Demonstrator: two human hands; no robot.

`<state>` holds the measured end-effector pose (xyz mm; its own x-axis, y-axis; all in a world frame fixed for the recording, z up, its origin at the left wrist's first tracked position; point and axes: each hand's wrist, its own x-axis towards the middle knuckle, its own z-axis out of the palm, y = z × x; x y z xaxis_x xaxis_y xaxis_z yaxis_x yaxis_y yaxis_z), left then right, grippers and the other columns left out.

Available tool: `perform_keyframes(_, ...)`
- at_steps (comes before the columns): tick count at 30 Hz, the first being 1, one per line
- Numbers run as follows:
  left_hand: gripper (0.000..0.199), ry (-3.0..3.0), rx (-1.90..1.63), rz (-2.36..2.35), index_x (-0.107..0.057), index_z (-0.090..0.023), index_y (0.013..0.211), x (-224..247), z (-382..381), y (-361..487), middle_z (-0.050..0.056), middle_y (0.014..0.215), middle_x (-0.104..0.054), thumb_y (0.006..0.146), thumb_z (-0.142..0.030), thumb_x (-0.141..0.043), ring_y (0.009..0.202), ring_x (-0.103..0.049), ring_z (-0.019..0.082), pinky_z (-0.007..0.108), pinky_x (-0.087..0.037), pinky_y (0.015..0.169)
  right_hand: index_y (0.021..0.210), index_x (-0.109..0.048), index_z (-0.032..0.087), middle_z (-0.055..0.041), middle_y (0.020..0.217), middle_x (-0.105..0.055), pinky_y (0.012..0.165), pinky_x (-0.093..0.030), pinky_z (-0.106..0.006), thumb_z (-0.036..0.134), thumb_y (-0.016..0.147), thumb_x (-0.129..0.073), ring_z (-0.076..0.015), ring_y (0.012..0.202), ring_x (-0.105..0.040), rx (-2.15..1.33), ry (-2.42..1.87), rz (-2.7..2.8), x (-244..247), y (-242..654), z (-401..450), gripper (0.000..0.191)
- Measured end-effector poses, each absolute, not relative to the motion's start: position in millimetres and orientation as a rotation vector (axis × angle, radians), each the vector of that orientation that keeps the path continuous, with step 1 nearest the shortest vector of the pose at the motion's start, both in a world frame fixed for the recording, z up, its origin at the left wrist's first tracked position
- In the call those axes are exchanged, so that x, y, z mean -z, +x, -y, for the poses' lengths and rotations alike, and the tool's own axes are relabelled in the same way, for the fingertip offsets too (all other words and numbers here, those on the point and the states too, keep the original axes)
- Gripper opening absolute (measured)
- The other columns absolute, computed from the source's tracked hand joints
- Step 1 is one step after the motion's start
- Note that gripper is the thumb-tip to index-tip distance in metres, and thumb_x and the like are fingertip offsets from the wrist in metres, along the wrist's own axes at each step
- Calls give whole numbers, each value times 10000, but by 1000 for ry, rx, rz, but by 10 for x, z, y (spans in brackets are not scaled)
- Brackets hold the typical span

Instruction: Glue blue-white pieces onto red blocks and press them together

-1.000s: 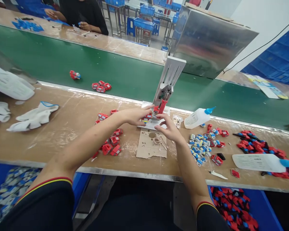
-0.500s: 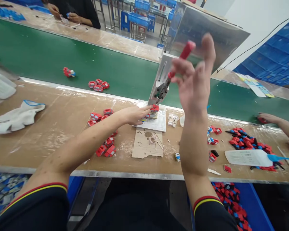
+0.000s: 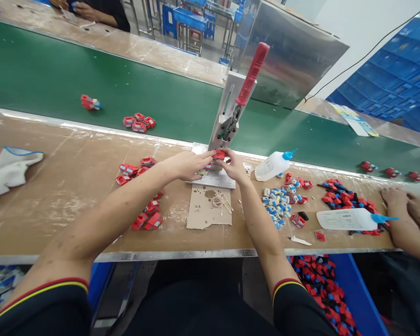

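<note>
A hand press with a red-gripped lever (image 3: 253,74) stands upright on a metal base plate (image 3: 215,181), its lever raised. Under its plunger sits a red plastic toy part (image 3: 218,154) on a small block. My right hand (image 3: 235,167) pinches this part from the right, thumb and finger at its edge. From the left, my left hand (image 3: 189,165) reaches it with the fingertips. Below those fingers a second small red part with blue and yellow bits (image 3: 204,171) shows, mostly hidden by the hand. Stained cardboard (image 3: 199,214) with cotton swabs lies in front of the base.
Red parts (image 3: 153,221) lie left of the press. At right are small white-blue-yellow pieces (image 3: 276,205), glue bottles (image 3: 273,166) and a red-black pile (image 3: 350,198). A green conveyor belt (image 3: 182,109) runs behind, carrying red parts. A co-worker's hand (image 3: 394,198) rests at far right.
My right hand has let go of the press lever and come down to the red part under the plunger. My left hand stays beside it. The co-worker's hand at right has drawn back from the belt.
</note>
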<state>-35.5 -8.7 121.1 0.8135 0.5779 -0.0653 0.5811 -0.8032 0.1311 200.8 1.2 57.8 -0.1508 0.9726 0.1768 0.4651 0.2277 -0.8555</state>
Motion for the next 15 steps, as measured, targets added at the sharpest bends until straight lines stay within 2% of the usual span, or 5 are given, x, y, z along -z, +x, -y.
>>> perform_keyframes(4, 547, 2667, -182, -978, -558, -151, 1400, -1185, 69, -477, 198, 1766, -268, 893, -336, -644, 1171, -703, 329, 401, -552, 945, 1117, -644, 230, -108, 1140, -771, 843, -569, -405, 609, 715, -821, -267, 1039, -716, -943, -1289, 1506, -550, 2138, 63, 580)
perform_keyframes(7, 612, 2440, -472, -1036, -564, -144, 1359, -1114, 59, -623, 224, 1606, -499, 842, -439, -707, 1287, -639, 369, 452, -542, 1040, 1099, -635, 254, -93, 1125, -769, 751, -570, -351, 688, 736, -787, -234, 979, -725, -1076, -1259, 1337, -537, 2359, 335, 586)
perform_keyframes(9, 653, 2235, -590, -1082, -585, -170, 1328, -1055, 56, -696, 194, 1362, -674, 789, -494, -759, 1148, -689, 361, 472, -575, 970, 1124, -642, 273, -85, 1136, -769, 711, -574, -334, 719, 742, -779, -224, 959, -728, -1184, -1211, 1236, -565, 2458, 548, 603)
perform_keyframes(11, 674, 2033, -677, -1113, -618, -213, 1278, -1012, 63, -722, 140, 1176, -733, 717, -522, -828, 991, -711, 331, 457, -597, 874, 1174, -644, 290, -82, 1159, -759, 709, -589, -339, 723, 755, -777, -221, 944, -726, -1288, -1127, 1136, -620, 2496, 732, 617)
perform_keyframes(15, 698, 1727, -869, -1142, -662, -246, 1190, -1004, 119, -634, 87, 1085, -741, 596, -502, -924, 947, -702, 285, 412, -597, 860, 1333, -609, 297, -111, 1211, -704, 629, -565, -337, 762, 902, -551, -197, 836, -667, -1358, -986, 1111, -711, 2463, 978, 637)
